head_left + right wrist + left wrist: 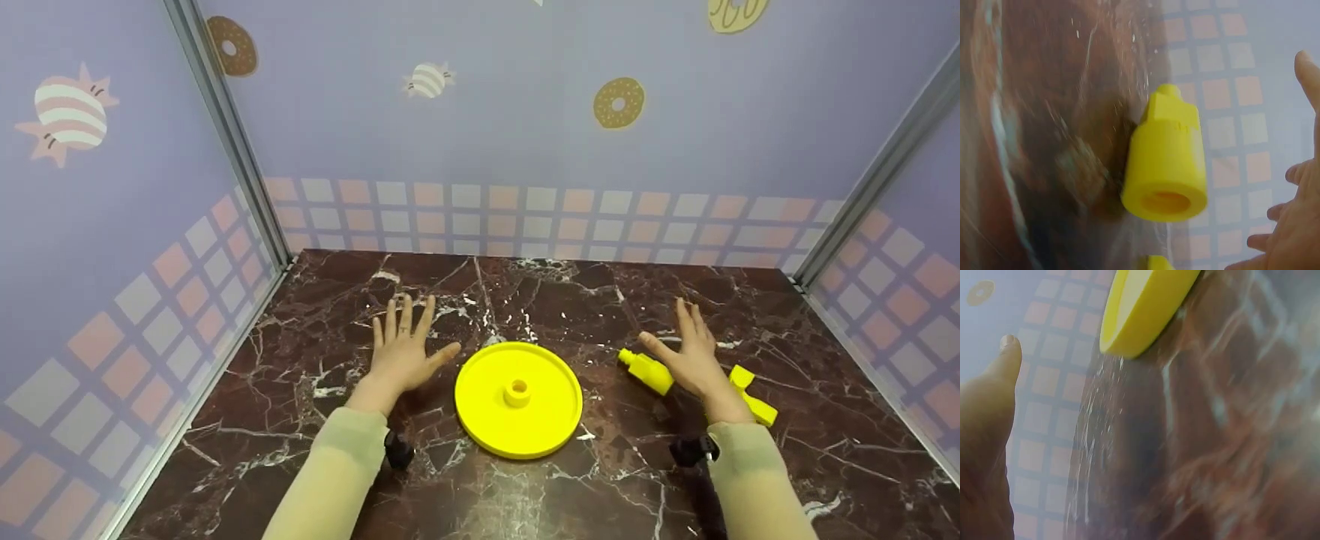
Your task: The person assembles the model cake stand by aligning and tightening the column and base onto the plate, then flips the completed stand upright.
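Lavender walls (517, 142) stand behind and on both sides of a dark red-brown marbled worktop (600, 480) veined in white. Doughnuts (606, 112) and striped sweets (428, 81) are printed above bands of pink and pale squares (504, 219); grey metal strips (233, 142) line the back corners, and light (517, 484) glints on the worktop.

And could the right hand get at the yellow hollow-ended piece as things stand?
Most likely yes: the right hand looks empty, and the yellow hollow-ended piece lies close by on its thumb side, with nothing visible between them.
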The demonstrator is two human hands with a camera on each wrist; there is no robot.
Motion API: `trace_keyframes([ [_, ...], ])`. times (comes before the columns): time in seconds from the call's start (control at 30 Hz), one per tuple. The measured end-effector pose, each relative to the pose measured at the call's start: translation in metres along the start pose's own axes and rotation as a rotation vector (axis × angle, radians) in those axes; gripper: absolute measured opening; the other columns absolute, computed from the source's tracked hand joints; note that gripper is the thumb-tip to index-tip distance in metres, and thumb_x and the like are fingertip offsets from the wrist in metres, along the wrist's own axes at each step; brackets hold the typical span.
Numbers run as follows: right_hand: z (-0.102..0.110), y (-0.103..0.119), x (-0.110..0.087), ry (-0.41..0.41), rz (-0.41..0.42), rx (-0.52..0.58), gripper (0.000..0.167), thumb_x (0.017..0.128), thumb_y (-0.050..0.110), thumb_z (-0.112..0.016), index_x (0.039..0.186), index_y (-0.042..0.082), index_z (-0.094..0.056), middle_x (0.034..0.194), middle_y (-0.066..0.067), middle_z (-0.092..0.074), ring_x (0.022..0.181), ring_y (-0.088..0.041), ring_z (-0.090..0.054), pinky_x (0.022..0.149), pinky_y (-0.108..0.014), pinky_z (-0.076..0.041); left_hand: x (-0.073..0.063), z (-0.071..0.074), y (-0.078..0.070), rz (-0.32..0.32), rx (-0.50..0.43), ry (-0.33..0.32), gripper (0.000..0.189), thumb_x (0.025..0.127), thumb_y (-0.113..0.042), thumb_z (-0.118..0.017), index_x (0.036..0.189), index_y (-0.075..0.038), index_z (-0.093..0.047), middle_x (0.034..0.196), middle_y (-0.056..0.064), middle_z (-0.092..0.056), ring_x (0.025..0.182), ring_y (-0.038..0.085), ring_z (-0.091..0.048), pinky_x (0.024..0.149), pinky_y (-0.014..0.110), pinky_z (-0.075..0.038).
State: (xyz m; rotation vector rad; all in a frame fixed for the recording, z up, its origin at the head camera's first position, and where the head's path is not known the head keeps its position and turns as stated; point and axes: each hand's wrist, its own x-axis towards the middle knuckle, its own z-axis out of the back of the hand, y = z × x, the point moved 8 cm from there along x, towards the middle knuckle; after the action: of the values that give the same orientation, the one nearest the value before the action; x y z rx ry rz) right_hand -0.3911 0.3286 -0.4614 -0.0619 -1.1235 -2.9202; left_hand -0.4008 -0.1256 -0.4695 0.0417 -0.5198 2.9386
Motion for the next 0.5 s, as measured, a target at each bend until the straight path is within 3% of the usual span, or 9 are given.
trace_keyframes([
  [0.23, -0.01, -0.005, -0.014, -0.079, 0.031, 0.173, 0.09, 0.1, 0.045, -0.065, 0.167, 0.016, -0.014, 0.172, -0.023, -0.012, 0.155, -0.051, -0.019, 0.122, -0.074, -0.021, -0.015, -0.018, -0.016, -0.061, -0.117, 0.029, 0.096, 0.098, -0.071, -0.047, 0.166, -0.031, 0.007, 0.174, 0.012, 0.014, 0.16, 0.039, 0.017, 0.129, 0.063, 0.008],
  [0.37, -0.016, -0.01, -0.018, -0.085, 0.028, 0.212, 0.088, 0.097, 0.035, -0.072, 0.165, 0.011, -0.022, 0.168, -0.026, -0.024, 0.15, -0.053, -0.03, 0.118, -0.072, -0.031, -0.023, -0.032, -0.023, -0.104, -0.22, 0.085, 0.1, 0.097, -0.067, -0.054, 0.167, -0.029, 0.006, 0.174, 0.012, 0.011, 0.161, 0.04, 0.013, 0.13, 0.064, 0.004],
  [0.5, -0.023, -0.014, -0.018, -0.061, 0.034, 0.246, 0.086, 0.095, 0.025, -0.076, 0.162, 0.004, -0.027, 0.164, -0.029, -0.031, 0.148, -0.053, -0.033, 0.12, -0.067, -0.033, -0.03, -0.045, -0.026, -0.13, -0.299, 0.146, 0.111, 0.091, -0.066, -0.065, 0.167, -0.027, 0.004, 0.175, 0.014, 0.006, 0.161, 0.041, 0.006, 0.13, 0.063, 0.002],
])
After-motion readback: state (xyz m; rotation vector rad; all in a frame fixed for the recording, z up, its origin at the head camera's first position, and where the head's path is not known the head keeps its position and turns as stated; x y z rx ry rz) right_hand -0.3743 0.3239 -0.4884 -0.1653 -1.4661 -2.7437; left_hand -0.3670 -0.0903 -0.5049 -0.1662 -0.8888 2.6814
